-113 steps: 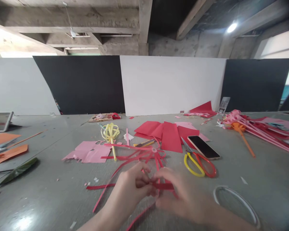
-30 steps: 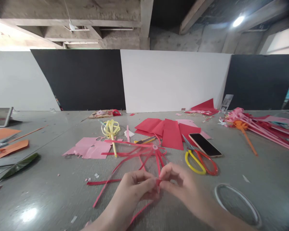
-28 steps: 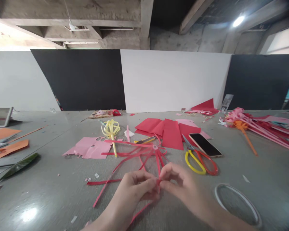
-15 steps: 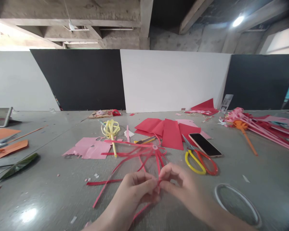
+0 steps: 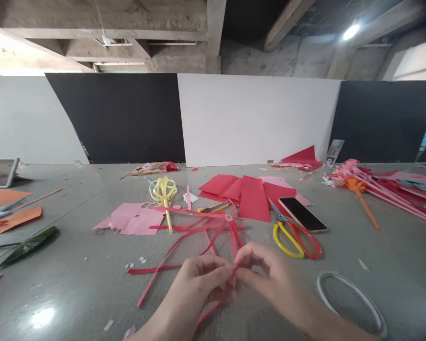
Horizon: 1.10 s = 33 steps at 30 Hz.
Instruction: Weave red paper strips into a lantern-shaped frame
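Red paper strips [image 5: 190, 232] fan out from a small round centre [image 5: 228, 217] on the grey table. My left hand [image 5: 202, 284] pinches the near end of one strip, thumb against forefinger. Fingertips almost touching it, my right hand [image 5: 266, 274] pinches the same strip from the right. The exact spot between the fingertips is hidden. Just beyond the hands to the right lie scissors [image 5: 298, 239] with a yellow and a red handle. A phone [image 5: 301, 213] with a dark screen rests beside them.
Folded red paper [image 5: 254, 199] and a yellow-handled cutter [image 5: 215, 207] lie behind the strips. Pink paper [image 5: 131, 219] and a yellow paper-strip ball on a stick [image 5: 163, 191] are at left. A tape ring [image 5: 351, 296] is near right; pink strips and an orange flower [image 5: 355, 184] are beyond.
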Each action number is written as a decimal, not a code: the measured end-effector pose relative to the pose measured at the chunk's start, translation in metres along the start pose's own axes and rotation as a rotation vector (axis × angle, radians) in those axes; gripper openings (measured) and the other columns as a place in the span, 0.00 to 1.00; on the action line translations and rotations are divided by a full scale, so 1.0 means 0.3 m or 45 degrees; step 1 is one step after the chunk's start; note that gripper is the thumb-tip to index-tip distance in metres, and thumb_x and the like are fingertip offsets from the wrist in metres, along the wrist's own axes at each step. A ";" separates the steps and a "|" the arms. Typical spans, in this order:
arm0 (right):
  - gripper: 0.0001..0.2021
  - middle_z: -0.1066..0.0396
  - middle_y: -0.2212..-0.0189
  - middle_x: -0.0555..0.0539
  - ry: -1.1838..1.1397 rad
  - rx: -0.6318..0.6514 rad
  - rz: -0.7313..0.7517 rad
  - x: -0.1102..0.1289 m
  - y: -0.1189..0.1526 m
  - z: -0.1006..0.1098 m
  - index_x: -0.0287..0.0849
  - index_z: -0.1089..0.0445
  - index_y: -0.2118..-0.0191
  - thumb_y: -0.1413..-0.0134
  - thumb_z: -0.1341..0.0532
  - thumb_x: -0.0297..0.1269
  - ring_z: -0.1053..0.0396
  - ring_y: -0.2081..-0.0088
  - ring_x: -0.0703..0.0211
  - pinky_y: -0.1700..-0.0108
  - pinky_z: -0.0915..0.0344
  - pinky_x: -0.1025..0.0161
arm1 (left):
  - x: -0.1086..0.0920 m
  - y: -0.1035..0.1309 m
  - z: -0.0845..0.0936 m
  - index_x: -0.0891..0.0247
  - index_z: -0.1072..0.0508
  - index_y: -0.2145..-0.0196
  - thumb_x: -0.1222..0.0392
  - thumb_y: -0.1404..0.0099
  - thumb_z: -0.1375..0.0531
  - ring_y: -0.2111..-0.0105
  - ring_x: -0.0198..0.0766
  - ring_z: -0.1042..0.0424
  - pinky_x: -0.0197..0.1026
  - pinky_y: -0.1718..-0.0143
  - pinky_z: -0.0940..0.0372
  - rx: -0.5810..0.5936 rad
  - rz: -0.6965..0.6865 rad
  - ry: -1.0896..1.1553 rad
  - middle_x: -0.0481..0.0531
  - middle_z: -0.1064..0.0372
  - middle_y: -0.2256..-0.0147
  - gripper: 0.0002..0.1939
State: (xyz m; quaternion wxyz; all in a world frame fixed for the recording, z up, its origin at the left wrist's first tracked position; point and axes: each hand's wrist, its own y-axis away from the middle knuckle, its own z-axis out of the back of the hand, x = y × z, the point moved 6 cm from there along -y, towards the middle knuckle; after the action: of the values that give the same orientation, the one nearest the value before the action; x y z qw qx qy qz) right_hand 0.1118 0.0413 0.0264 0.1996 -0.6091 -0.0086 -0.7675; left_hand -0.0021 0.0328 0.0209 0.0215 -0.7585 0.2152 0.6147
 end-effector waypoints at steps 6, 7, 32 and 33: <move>0.02 0.32 0.76 0.53 0.068 0.009 0.029 0.016 0.001 0.005 0.42 0.35 0.70 0.52 0.43 0.29 0.34 0.72 0.65 0.68 0.38 0.68 | -0.001 -0.001 0.002 0.70 0.30 0.77 0.60 0.46 0.43 0.77 0.31 0.37 0.36 0.71 0.42 0.003 -0.049 -0.026 0.50 0.37 0.79 0.09; 0.02 0.32 0.77 0.54 0.083 0.007 0.033 0.017 0.001 0.006 0.42 0.35 0.70 0.53 0.43 0.29 0.34 0.72 0.65 0.68 0.38 0.68 | -0.004 0.000 0.001 0.70 0.31 0.78 0.59 0.45 0.44 0.77 0.32 0.37 0.37 0.71 0.42 0.003 -0.061 -0.027 0.50 0.37 0.79 0.10; 0.07 0.35 0.73 0.51 0.401 -0.165 0.155 0.127 -0.012 0.158 0.44 0.36 0.70 0.46 0.49 0.37 0.36 0.69 0.62 0.65 0.41 0.65 | -0.164 0.116 -0.009 0.61 0.30 0.68 0.67 0.41 0.48 0.71 0.35 0.32 0.35 0.69 0.39 -0.073 -1.198 -1.575 0.52 0.30 0.71 0.08; 0.07 0.35 0.73 0.51 0.414 -0.113 0.158 0.134 -0.009 0.146 0.44 0.36 0.71 0.46 0.49 0.36 0.36 0.69 0.62 0.65 0.40 0.65 | -0.145 0.125 -0.014 0.61 0.28 0.67 0.67 0.42 0.48 0.71 0.37 0.31 0.37 0.69 0.38 0.002 -1.233 -1.588 0.53 0.30 0.71 0.09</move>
State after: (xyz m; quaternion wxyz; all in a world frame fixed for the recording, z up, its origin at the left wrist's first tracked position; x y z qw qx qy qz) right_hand 0.1445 0.0431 0.0760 0.2184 -0.4846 0.0953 -0.8417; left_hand -0.0181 0.0107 0.0715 0.4041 -0.2829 -0.1904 0.8488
